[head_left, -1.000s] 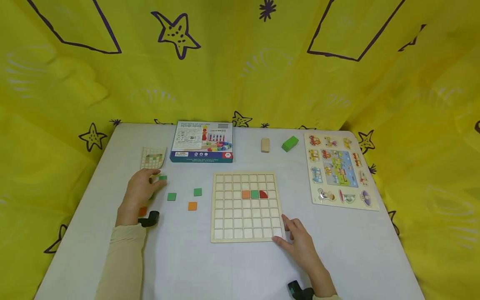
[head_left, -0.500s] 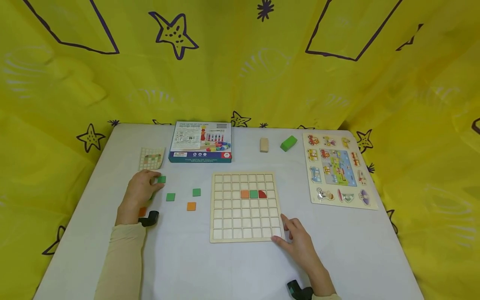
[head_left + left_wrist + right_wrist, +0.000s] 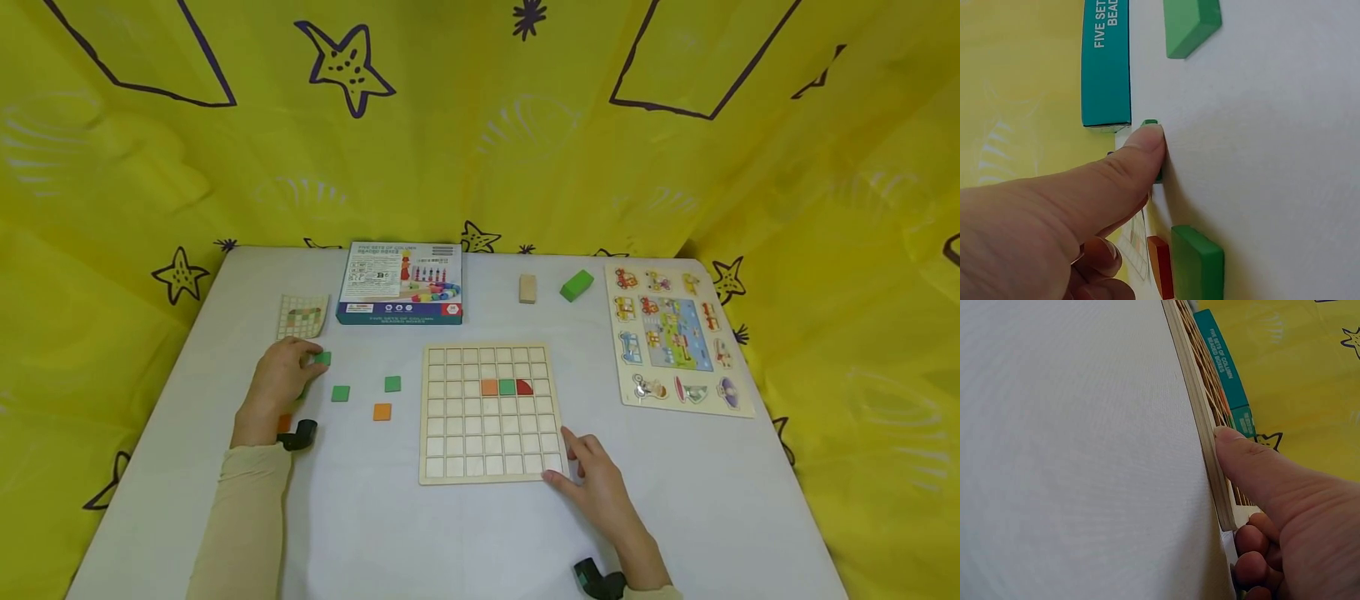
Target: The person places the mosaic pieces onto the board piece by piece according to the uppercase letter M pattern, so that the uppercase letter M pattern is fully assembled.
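Your left hand [image 3: 276, 383] pinches a green tile [image 3: 323, 358] between thumb and fingers, low on the white table [image 3: 390, 525] just below the pattern card [image 3: 303, 315]. 2 more green tiles [image 3: 341, 393] and 1 orange tile [image 3: 382, 412] lie near. Your right hand [image 3: 600, 487], fingers curled, presses its thumb on the grid board [image 3: 457, 454] at the near right corner. The board already holds 3 tiles [image 3: 507, 387].
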`<action>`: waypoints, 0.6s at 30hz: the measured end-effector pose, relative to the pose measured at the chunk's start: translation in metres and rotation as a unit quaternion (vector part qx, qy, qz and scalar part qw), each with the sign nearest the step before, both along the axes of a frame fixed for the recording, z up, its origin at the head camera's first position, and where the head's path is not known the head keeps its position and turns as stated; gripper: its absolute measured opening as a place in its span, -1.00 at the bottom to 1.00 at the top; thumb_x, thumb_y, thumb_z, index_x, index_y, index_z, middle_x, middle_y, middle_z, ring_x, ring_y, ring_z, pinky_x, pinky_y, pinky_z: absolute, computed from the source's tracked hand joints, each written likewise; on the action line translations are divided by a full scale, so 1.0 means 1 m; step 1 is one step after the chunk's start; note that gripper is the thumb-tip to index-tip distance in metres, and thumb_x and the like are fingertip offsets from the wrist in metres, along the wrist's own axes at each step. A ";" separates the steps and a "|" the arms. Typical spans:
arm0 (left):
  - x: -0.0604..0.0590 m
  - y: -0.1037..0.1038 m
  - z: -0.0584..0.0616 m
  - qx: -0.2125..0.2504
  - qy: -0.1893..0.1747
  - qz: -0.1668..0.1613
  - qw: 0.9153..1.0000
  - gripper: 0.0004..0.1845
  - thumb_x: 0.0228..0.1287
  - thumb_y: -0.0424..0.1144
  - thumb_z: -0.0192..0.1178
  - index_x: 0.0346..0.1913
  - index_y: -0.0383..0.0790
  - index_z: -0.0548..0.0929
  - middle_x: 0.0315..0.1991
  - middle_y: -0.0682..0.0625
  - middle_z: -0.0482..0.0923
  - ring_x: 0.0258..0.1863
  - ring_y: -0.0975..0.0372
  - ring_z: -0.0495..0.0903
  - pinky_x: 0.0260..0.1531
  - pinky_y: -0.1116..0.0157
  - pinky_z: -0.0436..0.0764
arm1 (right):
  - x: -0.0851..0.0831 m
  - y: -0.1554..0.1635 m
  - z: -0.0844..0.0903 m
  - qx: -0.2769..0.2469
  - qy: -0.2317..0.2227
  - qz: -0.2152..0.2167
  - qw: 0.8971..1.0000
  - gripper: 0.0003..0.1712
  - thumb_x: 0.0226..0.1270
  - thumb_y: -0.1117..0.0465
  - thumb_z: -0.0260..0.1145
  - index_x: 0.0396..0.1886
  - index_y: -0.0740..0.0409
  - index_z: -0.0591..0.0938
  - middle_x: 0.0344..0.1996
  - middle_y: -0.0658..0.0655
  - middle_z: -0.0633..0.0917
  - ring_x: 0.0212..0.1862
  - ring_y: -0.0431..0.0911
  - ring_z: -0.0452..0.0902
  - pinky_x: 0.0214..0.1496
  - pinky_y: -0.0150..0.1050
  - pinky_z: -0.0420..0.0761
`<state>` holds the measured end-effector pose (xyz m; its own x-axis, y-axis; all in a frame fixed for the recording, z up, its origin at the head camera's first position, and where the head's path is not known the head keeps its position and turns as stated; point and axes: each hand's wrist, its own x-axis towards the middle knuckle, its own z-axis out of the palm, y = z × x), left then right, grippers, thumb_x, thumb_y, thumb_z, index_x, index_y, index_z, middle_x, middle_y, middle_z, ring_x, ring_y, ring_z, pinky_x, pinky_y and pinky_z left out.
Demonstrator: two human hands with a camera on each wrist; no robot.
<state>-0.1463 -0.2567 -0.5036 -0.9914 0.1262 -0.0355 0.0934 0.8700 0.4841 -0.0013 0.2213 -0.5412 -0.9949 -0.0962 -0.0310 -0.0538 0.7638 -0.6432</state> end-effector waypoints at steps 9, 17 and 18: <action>0.000 0.002 -0.001 0.014 -0.041 0.033 0.999 -0.64 0.27 -0.22 0.34 0.01 -0.41 0.63 -0.03 -0.34 0.56 -0.06 -0.17 0.46 0.06 -0.15 0.39 | -0.001 0.000 0.000 0.002 -0.006 -0.002 1.000 -0.10 0.03 0.06 0.58 0.32 0.36 0.44 -0.30 -0.06 0.40 -0.38 -0.20 0.24 -0.47 -0.37 0.31; 0.001 0.010 0.006 0.037 -0.040 0.046 0.997 -0.64 0.29 -0.21 0.32 0.03 -0.39 0.62 0.00 -0.30 0.59 -0.04 -0.16 0.49 0.05 -0.12 0.41 | 0.000 0.000 0.000 0.005 -0.003 -0.003 1.000 -0.09 0.01 0.07 0.59 0.32 0.36 0.44 -0.31 -0.06 0.40 -0.38 -0.20 0.24 -0.47 -0.38 0.32; 0.002 0.012 0.007 0.039 -0.033 0.042 0.998 -0.65 0.29 -0.22 0.33 0.01 -0.39 0.62 0.00 -0.30 0.59 -0.03 -0.17 0.49 0.05 -0.12 0.41 | 0.000 0.000 0.000 0.004 -0.001 -0.003 1.000 -0.09 0.01 0.07 0.59 0.32 0.36 0.44 -0.31 -0.06 0.40 -0.38 -0.20 0.24 -0.47 -0.38 0.32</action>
